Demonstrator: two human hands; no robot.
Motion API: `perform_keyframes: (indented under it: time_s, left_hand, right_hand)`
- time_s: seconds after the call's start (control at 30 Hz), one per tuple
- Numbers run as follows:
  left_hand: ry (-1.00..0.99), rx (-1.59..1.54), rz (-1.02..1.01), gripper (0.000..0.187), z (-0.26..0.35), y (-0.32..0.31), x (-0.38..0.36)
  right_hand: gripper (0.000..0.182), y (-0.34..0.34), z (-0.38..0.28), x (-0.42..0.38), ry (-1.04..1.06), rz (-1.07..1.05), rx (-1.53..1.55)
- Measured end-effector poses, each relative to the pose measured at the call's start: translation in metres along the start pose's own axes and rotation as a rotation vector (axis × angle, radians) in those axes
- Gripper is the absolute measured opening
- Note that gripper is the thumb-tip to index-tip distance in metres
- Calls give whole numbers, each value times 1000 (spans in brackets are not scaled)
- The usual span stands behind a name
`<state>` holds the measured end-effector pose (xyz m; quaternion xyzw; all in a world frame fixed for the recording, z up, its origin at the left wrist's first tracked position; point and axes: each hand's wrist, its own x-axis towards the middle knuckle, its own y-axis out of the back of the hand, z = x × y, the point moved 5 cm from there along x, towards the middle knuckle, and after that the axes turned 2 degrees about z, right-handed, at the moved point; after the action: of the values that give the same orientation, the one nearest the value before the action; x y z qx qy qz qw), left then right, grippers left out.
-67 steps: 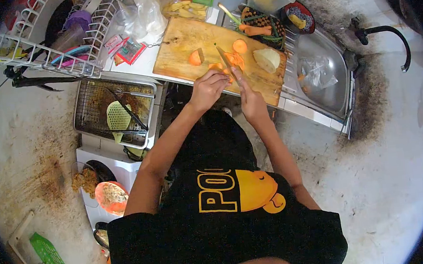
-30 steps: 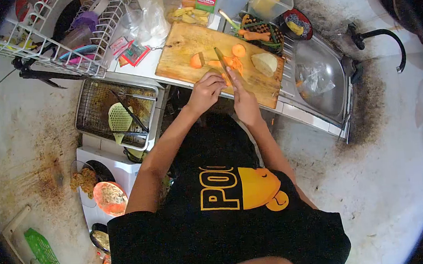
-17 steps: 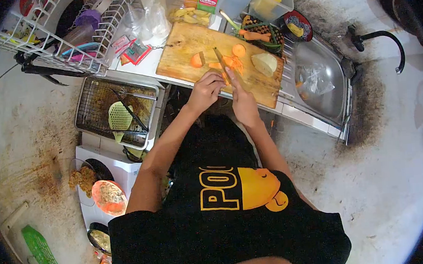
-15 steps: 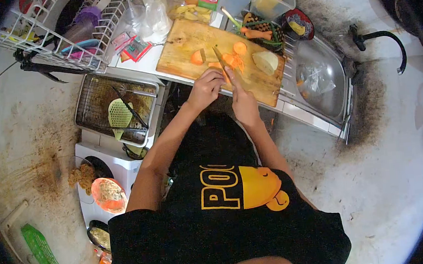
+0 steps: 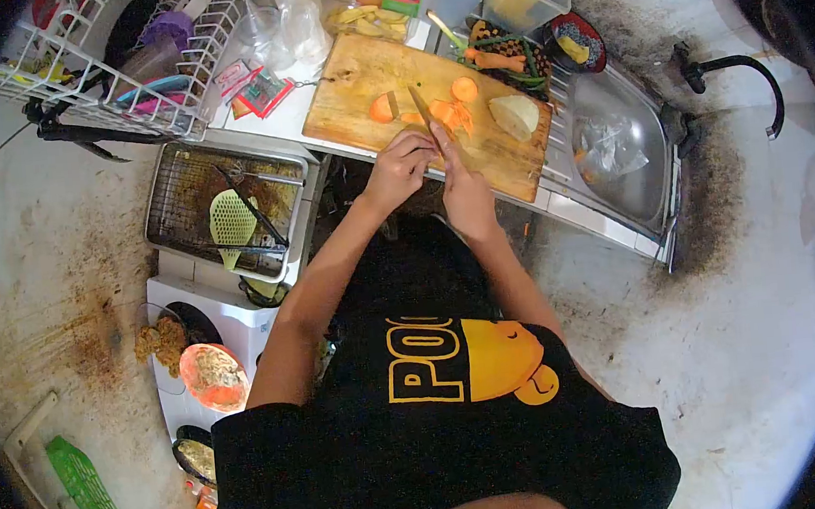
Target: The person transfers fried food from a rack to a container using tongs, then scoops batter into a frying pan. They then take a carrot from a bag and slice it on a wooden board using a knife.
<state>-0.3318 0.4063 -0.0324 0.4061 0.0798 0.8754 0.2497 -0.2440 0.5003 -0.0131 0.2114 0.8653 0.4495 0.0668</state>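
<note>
A wooden cutting board (image 5: 347, 96) lies on the counter with orange carrot pieces (image 5: 454, 117) near its middle. At the board's front edge, my right hand (image 5: 463, 178) is closed round a knife (image 5: 421, 107), whose blade points up and left over the board. My left hand (image 5: 399, 171) is just left of it, fingers pinched together; what they hold is too small to make out. A larger orange piece (image 5: 381, 109) rests left of the knife. On the board's right side sits a pale, rounded vegetable piece (image 5: 514, 116).
A metal sink (image 5: 626, 113) holding a clear plastic bag (image 5: 610, 150) is on the right, under a black faucet (image 5: 747, 65). Behind the board are a container of yellow pieces (image 5: 368, 20) and a dark basket with carrots (image 5: 497, 59). A white dish rack (image 5: 195, 113) stands upper left.
The knife and my right hand have shifted very slightly. My left hand stays in nearly the same place, and the whole view has moved a little.
</note>
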Motion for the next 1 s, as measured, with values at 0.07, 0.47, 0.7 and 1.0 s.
perform_keyframes:
  time_s: [0.07,0.47,0.7,1.0]
  left_hand:
    - [-7,13,6,19,-3,1,3]
    - [-13,8,13,15,-1,3,1]
    - [-5,35,9,13,-6,1,-2]
    - [33,-1,11,16,1,4,4]
  right_hand:
    - [73,-6,-3,3,-1,43,-138]
    - [65,13,-3,11,25,13,179]
    - [63,-1,-6,4,-160,-151,23]
    - [63,11,-4,20,82,16,328]
